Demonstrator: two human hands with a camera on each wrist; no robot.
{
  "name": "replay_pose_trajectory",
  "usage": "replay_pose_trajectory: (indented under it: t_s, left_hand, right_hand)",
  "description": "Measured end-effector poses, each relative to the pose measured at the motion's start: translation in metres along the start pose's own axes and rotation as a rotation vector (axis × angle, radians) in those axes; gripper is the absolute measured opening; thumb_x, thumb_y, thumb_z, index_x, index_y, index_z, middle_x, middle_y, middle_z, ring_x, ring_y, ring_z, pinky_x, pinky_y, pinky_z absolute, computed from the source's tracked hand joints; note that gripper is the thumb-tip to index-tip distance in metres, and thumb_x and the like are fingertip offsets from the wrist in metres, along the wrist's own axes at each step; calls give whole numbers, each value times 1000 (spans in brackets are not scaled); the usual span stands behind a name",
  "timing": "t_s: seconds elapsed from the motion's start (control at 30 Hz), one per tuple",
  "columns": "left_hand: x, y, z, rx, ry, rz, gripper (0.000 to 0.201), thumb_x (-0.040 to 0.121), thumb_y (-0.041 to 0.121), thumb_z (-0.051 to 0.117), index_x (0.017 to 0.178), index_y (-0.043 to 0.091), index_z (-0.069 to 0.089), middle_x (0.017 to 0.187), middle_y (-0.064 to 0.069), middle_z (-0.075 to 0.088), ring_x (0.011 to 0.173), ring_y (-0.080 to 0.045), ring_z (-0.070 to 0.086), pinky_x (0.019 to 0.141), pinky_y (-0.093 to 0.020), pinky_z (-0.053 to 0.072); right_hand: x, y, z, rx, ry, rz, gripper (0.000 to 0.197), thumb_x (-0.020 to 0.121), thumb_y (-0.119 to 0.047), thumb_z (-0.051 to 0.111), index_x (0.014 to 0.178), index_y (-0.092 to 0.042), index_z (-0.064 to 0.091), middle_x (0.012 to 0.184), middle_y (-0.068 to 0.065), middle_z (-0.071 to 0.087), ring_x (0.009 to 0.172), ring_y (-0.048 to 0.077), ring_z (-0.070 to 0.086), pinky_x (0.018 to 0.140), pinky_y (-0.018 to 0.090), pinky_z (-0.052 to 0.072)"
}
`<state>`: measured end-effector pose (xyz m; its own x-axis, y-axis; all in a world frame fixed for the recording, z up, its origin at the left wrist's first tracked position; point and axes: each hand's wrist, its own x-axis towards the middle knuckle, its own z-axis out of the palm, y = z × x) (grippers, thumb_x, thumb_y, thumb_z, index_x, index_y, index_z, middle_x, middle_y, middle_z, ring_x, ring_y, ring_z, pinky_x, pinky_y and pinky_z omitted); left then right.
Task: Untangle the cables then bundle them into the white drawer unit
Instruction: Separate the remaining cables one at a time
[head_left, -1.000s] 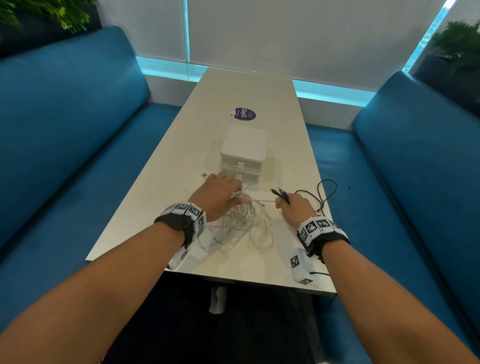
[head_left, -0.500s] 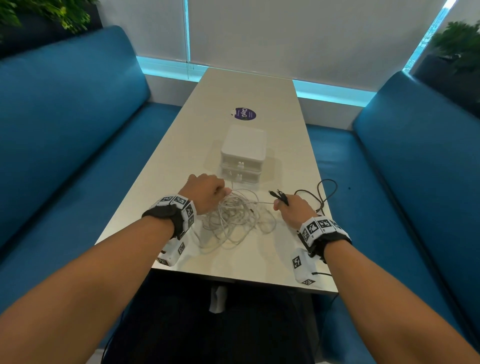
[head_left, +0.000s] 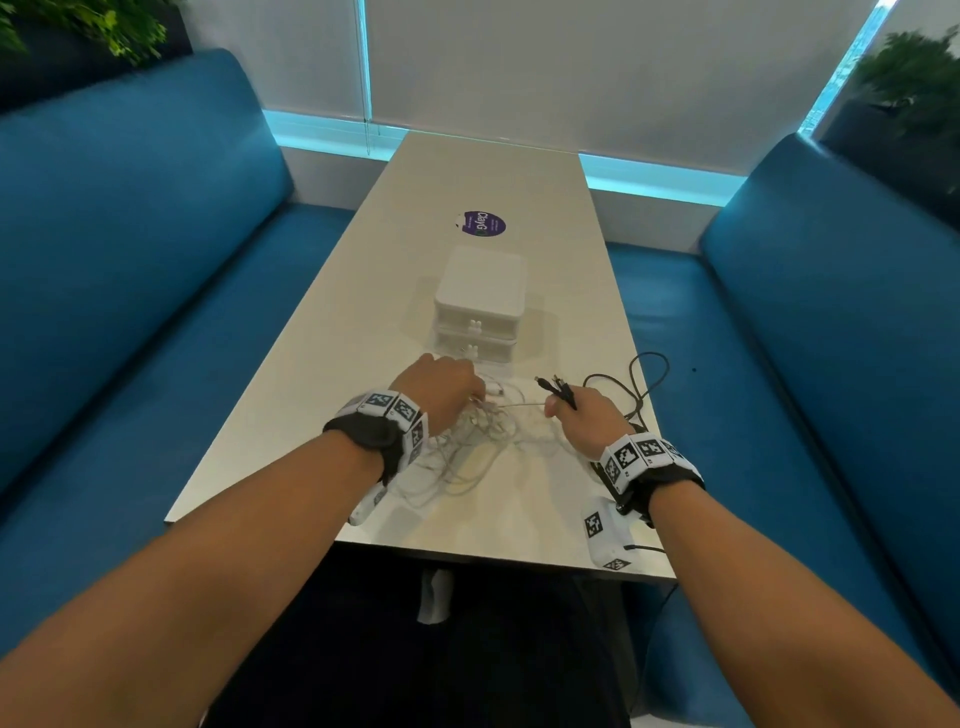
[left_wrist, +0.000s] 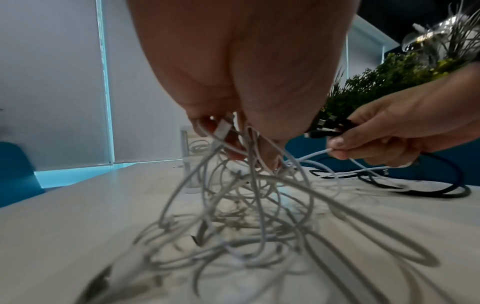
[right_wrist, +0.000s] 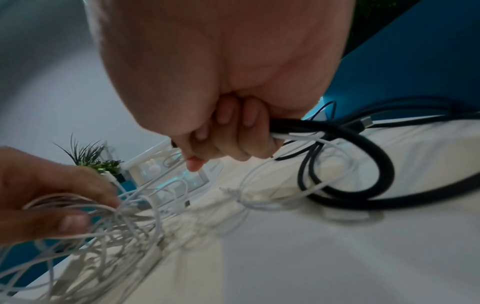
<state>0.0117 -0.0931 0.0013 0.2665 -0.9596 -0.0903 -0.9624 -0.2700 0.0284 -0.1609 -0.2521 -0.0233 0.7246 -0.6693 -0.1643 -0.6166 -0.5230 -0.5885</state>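
A tangle of white cables (head_left: 467, 452) (left_wrist: 233, 216) (right_wrist: 109, 222) lies on the table between my hands. My left hand (head_left: 441, 389) (left_wrist: 233, 139) pinches several white strands and lifts them off the table. My right hand (head_left: 582, 415) (right_wrist: 226, 144) grips the black cables (head_left: 631, 384) (right_wrist: 363, 164) in a fist, their plugs (head_left: 556, 387) sticking out, and pinches one white strand (left_wrist: 314, 153). The black loops trail to the table's right edge. The white drawer unit (head_left: 480, 301) stands just beyond my hands, both drawers closed.
The long pale table (head_left: 467, 171) runs away from me between two blue benches (head_left: 130, 260) (head_left: 831, 312). A round purple sticker (head_left: 483, 224) lies past the drawer unit. Plants (head_left: 914, 67) stand behind the benches. The near table edge (head_left: 498, 558) is close to my wrists.
My left hand went left with the white strands, then came back to the right and forward near the drawer unit. The right hand has hardly moved and keeps its hold on the black cables.
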Motion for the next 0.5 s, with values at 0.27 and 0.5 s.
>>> replay_pose_trajectory:
  t_s: [0.27, 0.5]
  left_hand:
    - [-2, -18, -25, 263, -10, -77, 40, 92, 2, 50, 118, 28, 65, 113, -1, 64, 110, -25, 53, 94, -37, 34]
    - [5, -3, -17, 288, -68, 19, 46, 85, 19, 62, 130, 25, 58, 137, -2, 50, 129, -27, 40, 110, -45, 24]
  right_hand:
    - [2, 7, -4, -9, 12, 90, 23, 100, -29, 46, 88, -25, 65, 93, 6, 66, 84, 27, 62, 73, 33, 43]
    - [-4, 5, 5, -51, -34, 38, 22, 100, -28, 47, 93, -22, 67, 83, -1, 63, 74, 17, 59, 61, 28, 40]
